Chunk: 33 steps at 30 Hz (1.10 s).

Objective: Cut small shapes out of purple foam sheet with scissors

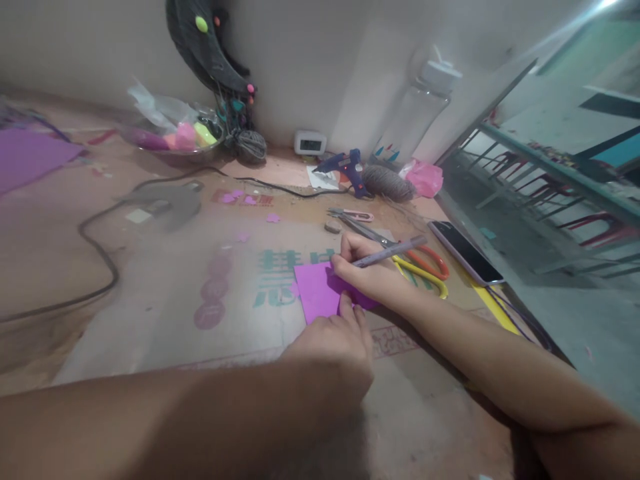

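Observation:
A small purple foam sheet (pixel 316 290) lies on the covered tabletop. My left hand (pixel 335 343) is closed on its near edge, with bent fingertips pressed against it. My right hand (pixel 367 270) is shut around a pen (pixel 390 252), whose upper end points right; the hand hides its tip. The right hand rests over the sheet's right part. Just beyond my right wrist lie scissors (pixel 425 263) with orange and yellow handles. Small purple scraps (pixel 273 218) are scattered farther back.
A blue glue gun (pixel 350 172) stands at the back beside grey yarn (pixel 387 182), its dark cord (pixel 107 260) crossing leftward. Pink-handled snips (pixel 353 215) and a phone (pixel 467 253) lie to the right. A bowl (pixel 175 152), small clock (pixel 310 143) and clear bottle (pixel 413 120) stand near the wall.

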Motion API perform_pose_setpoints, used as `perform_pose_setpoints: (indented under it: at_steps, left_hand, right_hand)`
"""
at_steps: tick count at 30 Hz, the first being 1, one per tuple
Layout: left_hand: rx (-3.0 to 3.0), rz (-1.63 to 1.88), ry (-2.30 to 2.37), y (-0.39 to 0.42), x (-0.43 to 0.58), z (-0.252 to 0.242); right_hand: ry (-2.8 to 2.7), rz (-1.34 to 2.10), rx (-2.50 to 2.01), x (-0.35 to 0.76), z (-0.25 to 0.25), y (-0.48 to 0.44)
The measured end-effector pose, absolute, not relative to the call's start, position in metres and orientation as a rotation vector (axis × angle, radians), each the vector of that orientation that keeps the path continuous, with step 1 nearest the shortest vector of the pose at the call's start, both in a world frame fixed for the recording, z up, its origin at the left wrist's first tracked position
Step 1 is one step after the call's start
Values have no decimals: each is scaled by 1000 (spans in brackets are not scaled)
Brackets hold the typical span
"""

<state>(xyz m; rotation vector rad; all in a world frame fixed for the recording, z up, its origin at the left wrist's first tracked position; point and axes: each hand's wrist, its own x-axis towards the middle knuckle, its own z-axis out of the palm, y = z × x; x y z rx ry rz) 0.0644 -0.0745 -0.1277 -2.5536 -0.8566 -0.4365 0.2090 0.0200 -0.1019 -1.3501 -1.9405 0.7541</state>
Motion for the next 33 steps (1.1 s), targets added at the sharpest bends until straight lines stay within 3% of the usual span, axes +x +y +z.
perform_pose_setpoints:
  at_steps: [33]
  left_hand:
    - [-2568,-418,-828,-72,63,-129]
  right_hand:
    - [-1963,744,-1385,212,-105,19]
